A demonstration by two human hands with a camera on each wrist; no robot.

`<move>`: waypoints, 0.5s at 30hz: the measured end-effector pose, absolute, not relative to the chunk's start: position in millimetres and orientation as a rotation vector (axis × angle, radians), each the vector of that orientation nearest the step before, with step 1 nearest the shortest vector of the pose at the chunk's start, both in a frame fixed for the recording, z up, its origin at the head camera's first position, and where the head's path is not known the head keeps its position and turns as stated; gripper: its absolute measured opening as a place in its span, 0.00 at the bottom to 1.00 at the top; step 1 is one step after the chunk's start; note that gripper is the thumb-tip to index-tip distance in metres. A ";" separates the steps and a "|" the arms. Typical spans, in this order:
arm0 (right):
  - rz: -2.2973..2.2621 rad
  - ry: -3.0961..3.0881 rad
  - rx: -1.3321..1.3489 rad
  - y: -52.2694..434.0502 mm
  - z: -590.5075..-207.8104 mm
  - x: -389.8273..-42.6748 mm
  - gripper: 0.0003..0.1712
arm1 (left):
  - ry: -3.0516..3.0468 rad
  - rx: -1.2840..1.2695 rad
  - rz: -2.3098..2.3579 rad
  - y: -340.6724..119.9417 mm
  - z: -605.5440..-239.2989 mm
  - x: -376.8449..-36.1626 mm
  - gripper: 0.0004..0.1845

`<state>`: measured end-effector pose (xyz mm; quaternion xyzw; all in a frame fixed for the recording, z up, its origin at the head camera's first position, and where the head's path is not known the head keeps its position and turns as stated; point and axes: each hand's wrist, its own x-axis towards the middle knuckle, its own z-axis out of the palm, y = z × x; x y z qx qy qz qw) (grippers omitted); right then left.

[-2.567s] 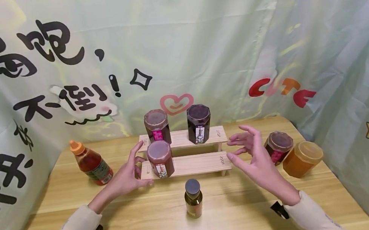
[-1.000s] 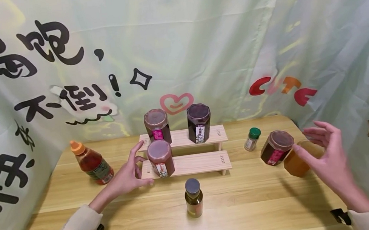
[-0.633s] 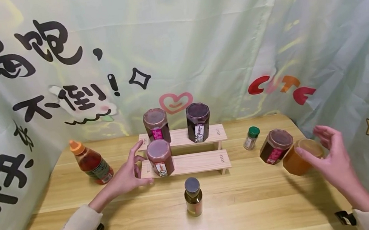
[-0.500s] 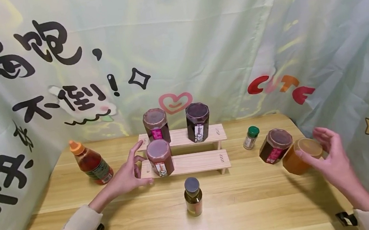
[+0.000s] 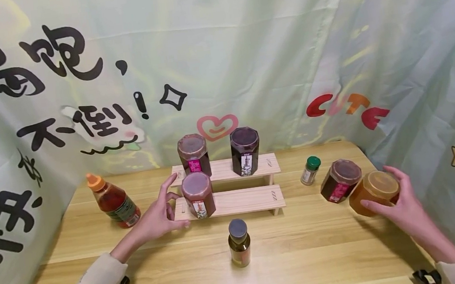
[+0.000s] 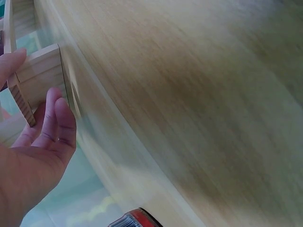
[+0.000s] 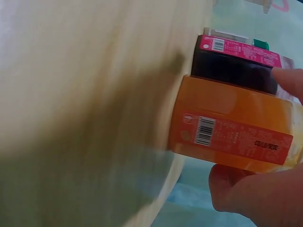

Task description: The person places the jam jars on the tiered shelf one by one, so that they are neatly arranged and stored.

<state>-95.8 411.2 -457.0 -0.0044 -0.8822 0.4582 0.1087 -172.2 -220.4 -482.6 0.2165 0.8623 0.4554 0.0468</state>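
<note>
While it stands at the right edge of the light wooden table (image 5: 150, 282), the orange hexagonal jar with a translucent amber lid (image 5: 373, 193) is gripped by the right hand (image 5: 404, 211), whose thumb and fingers curl round its sides; the right wrist view shows a fingertip and the thumb on either side of its barcoded label. Touching it on the left is a dark hexagonal jar with a pink label (image 5: 339, 181), and farther left stands a small green-capped shaker (image 5: 310, 170). At mid-table, a two-step wooden rack (image 5: 238, 201) carries three dark hexagonal jars. The left hand (image 5: 157, 215) rests against the rack's left end, fingers relaxed and spread, holding nothing. A small grey-capped bottle (image 5: 239, 243) stands before the rack, and an orange-capped sauce bottle (image 5: 112, 202) leans at far left.
</note>
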 end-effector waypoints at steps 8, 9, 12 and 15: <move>1.361 -2.537 0.045 412.7 -463.9 -95.8 0.59 | 2.648 0.664 1.412 -218.0 -485.1 -172.4 0.75; 1.363 -2.538 0.041 413.2 -464.1 -95.8 0.59 | 2.646 0.663 1.416 -217.9 -485.2 -172.5 0.75; 1.363 -2.550 0.028 414.5 -464.5 -95.9 0.59 | 2.650 0.665 1.406 -218.1 -484.8 -172.4 0.76; 1.358 -2.554 0.025 415.6 -465.1 -96.2 0.58 | 2.645 0.666 1.398 -218.7 -483.3 -172.0 0.76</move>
